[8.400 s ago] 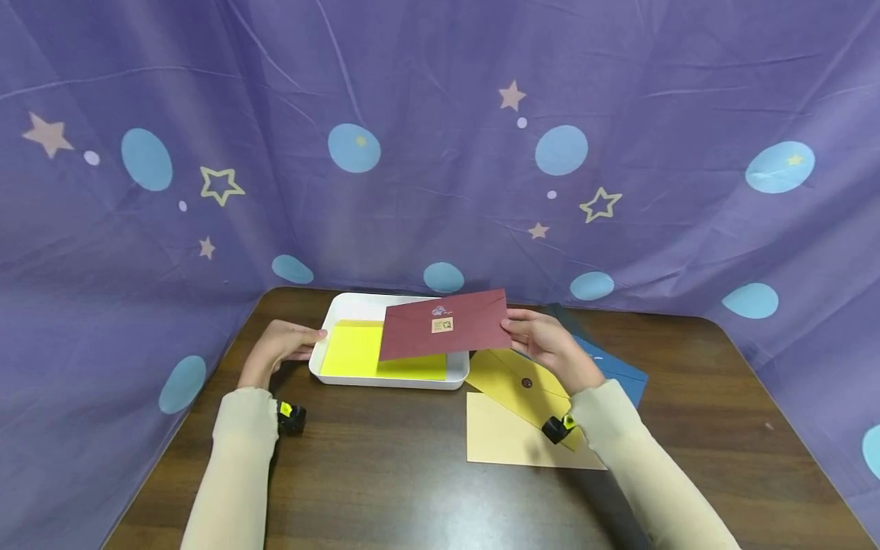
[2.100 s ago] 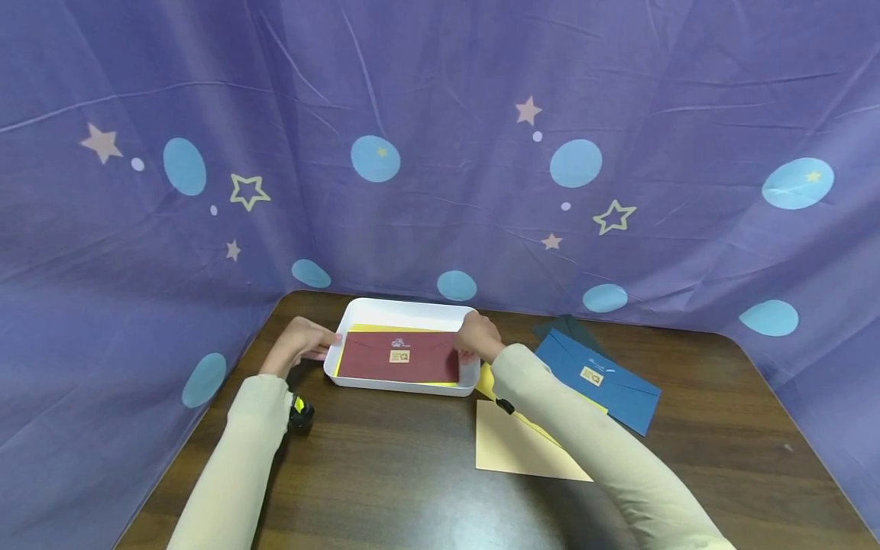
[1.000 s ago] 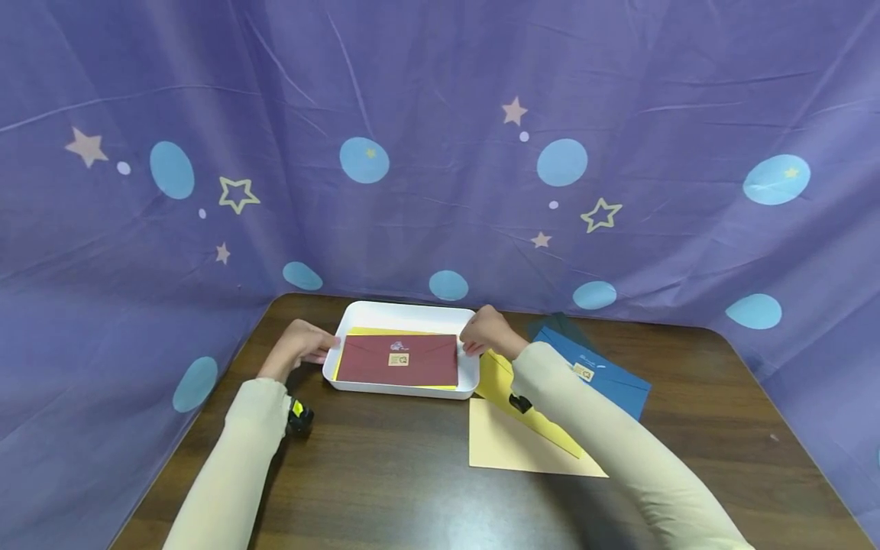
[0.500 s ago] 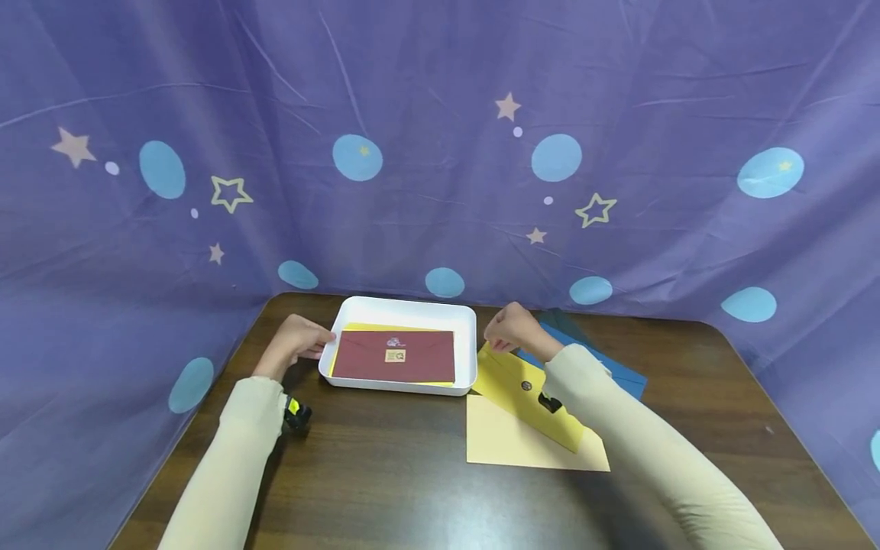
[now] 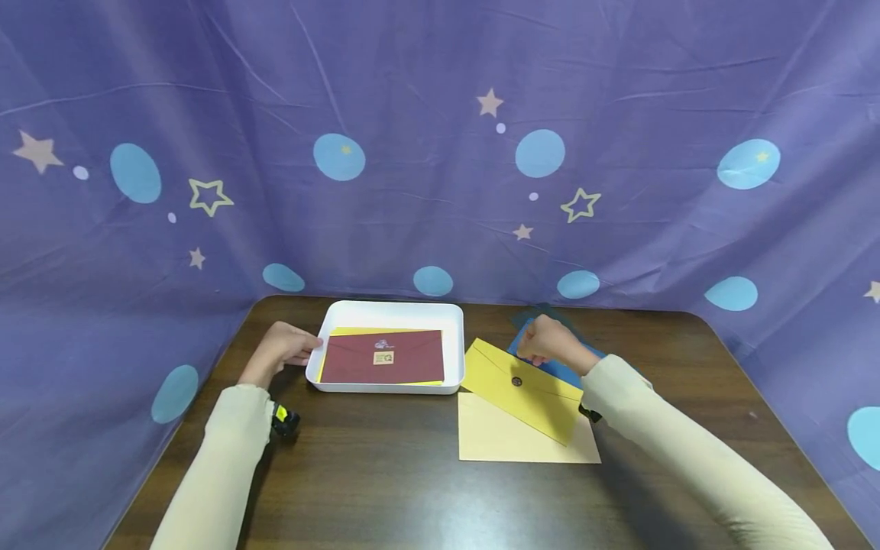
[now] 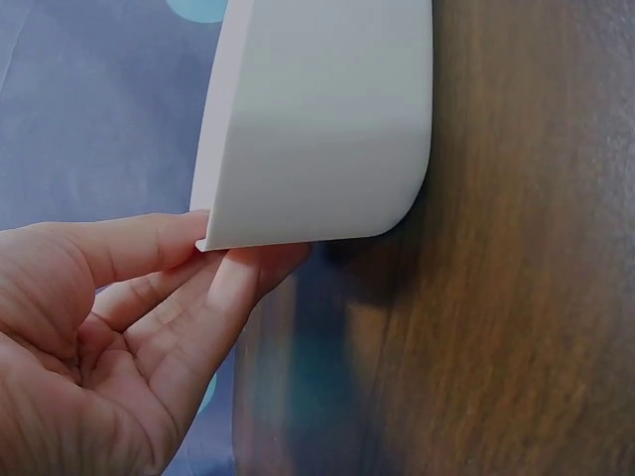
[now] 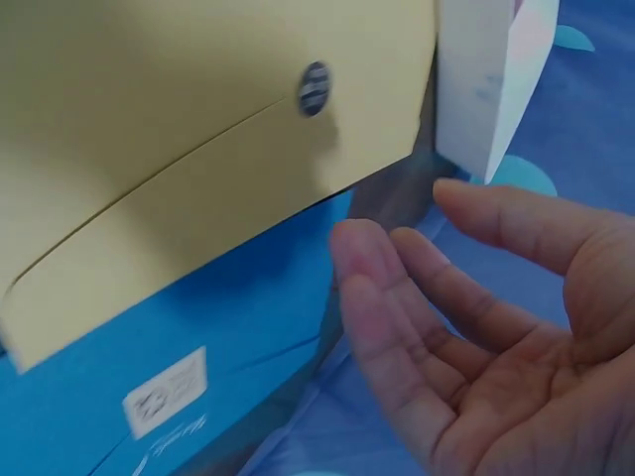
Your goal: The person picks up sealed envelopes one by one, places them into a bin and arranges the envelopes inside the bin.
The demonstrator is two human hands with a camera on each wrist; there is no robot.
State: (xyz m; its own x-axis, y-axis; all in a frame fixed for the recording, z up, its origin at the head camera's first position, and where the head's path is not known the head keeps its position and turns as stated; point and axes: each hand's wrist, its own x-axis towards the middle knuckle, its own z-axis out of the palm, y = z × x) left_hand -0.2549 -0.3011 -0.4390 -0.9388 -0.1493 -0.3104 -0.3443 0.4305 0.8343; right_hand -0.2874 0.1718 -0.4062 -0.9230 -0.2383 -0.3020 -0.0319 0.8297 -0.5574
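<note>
Where left hand (image 5: 280, 350) pinches: rim of white tray (image 5: 399, 312).
Right hand (image 5: 552, 341): half-open, empty.
Yellow envelope (image 5: 519, 397): long axis far-left to near-right.

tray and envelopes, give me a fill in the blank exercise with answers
The left hand pinches the rim of the white tray, while the right hand holds ____.
In the tray, the maroon envelope lies over something ____ in colour.
In the right wrist view, the yellow envelope partly covers a ____ envelope.

Missing words: nothing; yellow; blue.
</note>
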